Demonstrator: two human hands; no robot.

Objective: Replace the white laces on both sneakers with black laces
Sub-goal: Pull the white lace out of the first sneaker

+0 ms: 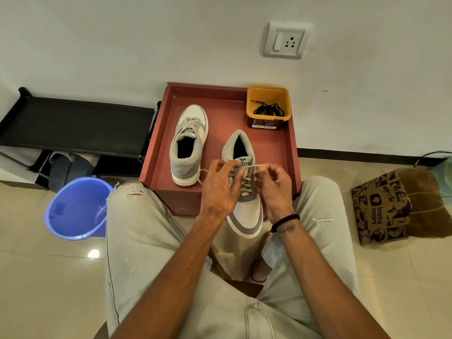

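From the head camera, the near sneaker (245, 189) sits at the red tray's (159, 155) front edge, toe toward the person. The right hand (274, 189) pinches its white lace (252, 166); the left hand (220, 189) rests curled on the eyelets. Unlacing looks just begun. Next, I judge, pull each crossing free. Black laces (268, 110) wait in the yellow tub (254, 111).

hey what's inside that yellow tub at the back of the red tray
A loose tangle of black laces lies inside the yellow tub. How many laces there are cannot be told, and the tub's floor under the tangle is covered from view.
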